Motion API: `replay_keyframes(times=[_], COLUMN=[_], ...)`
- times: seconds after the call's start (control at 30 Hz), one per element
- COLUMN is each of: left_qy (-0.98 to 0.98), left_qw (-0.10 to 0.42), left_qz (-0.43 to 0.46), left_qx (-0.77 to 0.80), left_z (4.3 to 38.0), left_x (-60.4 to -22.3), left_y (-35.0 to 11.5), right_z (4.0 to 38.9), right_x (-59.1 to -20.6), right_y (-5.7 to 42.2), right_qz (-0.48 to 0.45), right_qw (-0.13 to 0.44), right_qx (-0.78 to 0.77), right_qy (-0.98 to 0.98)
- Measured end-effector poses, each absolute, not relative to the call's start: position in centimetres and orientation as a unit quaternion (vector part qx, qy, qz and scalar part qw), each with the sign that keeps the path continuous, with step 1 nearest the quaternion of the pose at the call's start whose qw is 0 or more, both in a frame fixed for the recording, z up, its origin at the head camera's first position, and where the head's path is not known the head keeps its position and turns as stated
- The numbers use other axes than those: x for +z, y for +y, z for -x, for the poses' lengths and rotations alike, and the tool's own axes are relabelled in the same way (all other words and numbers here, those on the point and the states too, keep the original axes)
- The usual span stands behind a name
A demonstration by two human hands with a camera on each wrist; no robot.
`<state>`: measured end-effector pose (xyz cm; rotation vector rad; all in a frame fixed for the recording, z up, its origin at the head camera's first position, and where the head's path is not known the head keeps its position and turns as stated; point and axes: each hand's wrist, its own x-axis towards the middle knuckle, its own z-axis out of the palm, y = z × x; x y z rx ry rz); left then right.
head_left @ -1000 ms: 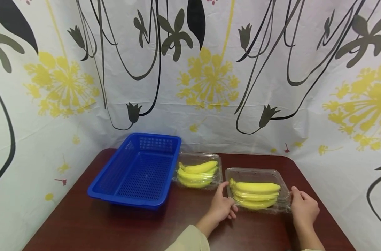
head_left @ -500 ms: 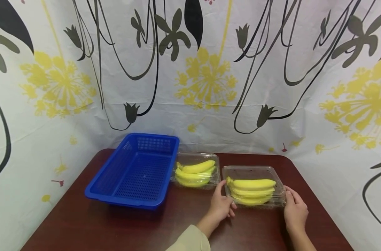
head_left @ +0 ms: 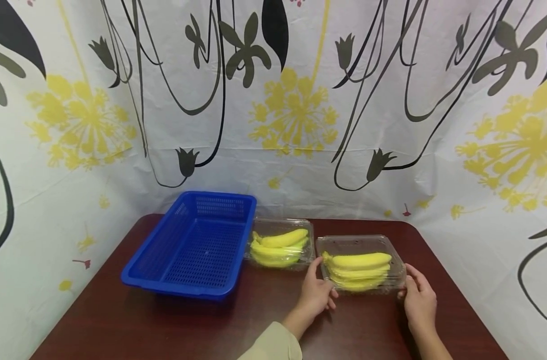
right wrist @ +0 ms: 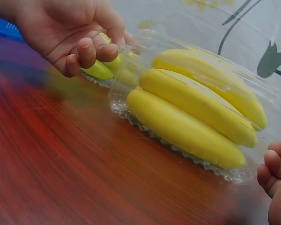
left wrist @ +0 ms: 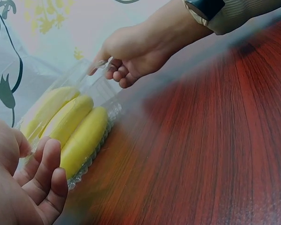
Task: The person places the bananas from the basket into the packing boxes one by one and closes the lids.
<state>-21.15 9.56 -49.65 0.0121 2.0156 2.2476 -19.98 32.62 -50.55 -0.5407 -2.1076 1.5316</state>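
A clear plastic clamshell box [head_left: 352, 243] with a bunch of yellow bananas [head_left: 361, 261] inside sits on the right part of the table. At its left end my left hand [head_left: 317, 295] pinches the rim between thumb and fingers, as the left wrist view shows with the hand [left wrist: 30, 173] close up. My right hand [head_left: 419, 298] grips the opposite end; its thumb and index finger meet at the box's corner in the left wrist view. Through the lid in the right wrist view, three bananas [right wrist: 187, 129] lie side by side.
Just left of the held box stands a second clear box [head_left: 280, 225] of bananas. A blue perforated plastic basket [head_left: 134, 277] stands at the table's left, tilted in view. Behind the dark red table [head_left: 345, 330] hangs a white patterned cloth [head_left: 296, 195].
The held banana box has shifted slightly left and toward the back, close to the second box. My right hand has moved left with it, while my left hand has stayed nearly in place.
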Motion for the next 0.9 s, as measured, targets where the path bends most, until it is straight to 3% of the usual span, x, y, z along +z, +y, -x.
replay_keyframes(times=[0.27, 0.57, 0.73, 0.9], left_qy=[0.668, 0.677, 0.684, 0.678], left_qw=[0.057, 0.052, 0.045, 0.043], left_qz=[-0.005, -0.024, -0.034, -0.038], left_qx=[0.742, 0.734, 0.728, 0.733], left_z=[21.34, 21.37, 21.36, 21.33], left_x=[-49.89, -50.0, -49.84, -49.64], left_y=[9.1, 8.88, 8.75, 8.55], right_z=[20.24, 20.15, 20.21, 20.48], right_x=[-50.38, -50.56, -50.6, -50.62], right_y=[32.53, 32.46, 32.11, 31.87], right_qz=[0.183, 0.179, 0.177, 0.196], right_qw=[0.228, 0.293, 0.32, 0.297], right_qx=[0.52, 0.41, 0.414, 0.474], right_qy=[-0.803, -0.845, -0.834, -0.805])
